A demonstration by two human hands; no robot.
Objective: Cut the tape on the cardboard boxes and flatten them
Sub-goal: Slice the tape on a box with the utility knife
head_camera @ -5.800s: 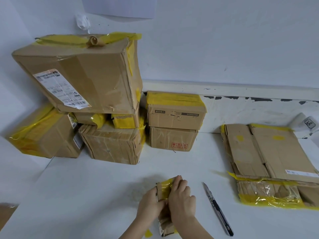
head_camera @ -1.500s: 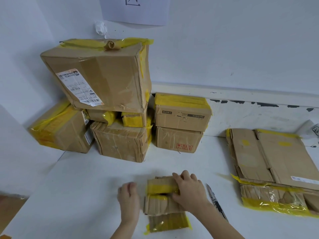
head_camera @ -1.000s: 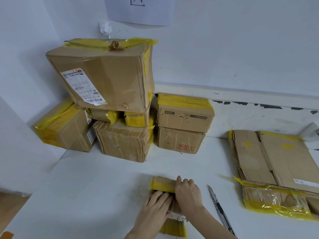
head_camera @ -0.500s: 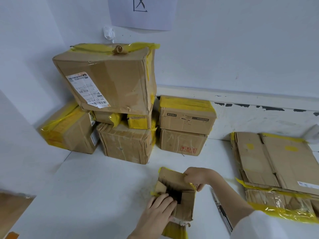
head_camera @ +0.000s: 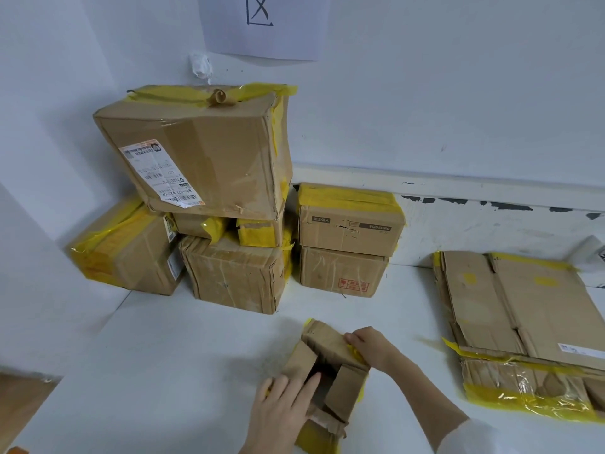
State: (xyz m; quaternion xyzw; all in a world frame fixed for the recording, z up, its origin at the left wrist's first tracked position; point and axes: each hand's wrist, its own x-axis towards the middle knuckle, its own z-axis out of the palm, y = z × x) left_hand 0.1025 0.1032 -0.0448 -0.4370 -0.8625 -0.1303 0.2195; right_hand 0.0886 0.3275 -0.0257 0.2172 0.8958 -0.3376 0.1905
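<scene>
I have a small box (head_camera: pixel 327 371) near the front edge of the tabletop (head_camera: pixel 170 362), about midway along it, and its end flaps stand open on a dark hollow, so I take its tape to be cut already. My left hand (head_camera: pixel 281 411) lies on its near side with the fingers straight, tips reaching into the opening. My right hand (head_camera: pixel 370 347) pinches the far flap at its yellow-taped edge, thumb and fingers curled round it. The box is not yet flat; it needs its walls folded over and pressed down.

By the right edge lies flattened cardboard (head_camera: pixel 523 316), more than one piece stacked as far as I can make out, with loose yellow tape along its near side. That much looks done.

Most of the work is left. In the far left corner a big box (head_camera: pixel 209 152) sits tilted on top of smaller ones; under it a sealed box (head_camera: pixel 235 276), to its left another (head_camera: pixel 127 253) wrapped in yellow tape. Beside them, against the back wall, two more stand one on the other, the upper (head_camera: pixel 348 221) on the lower (head_camera: pixel 340 273). All look taped shut.

Nothing blocks my hands here. I see no knife on the tabletop; my right arm may be hiding it.
</scene>
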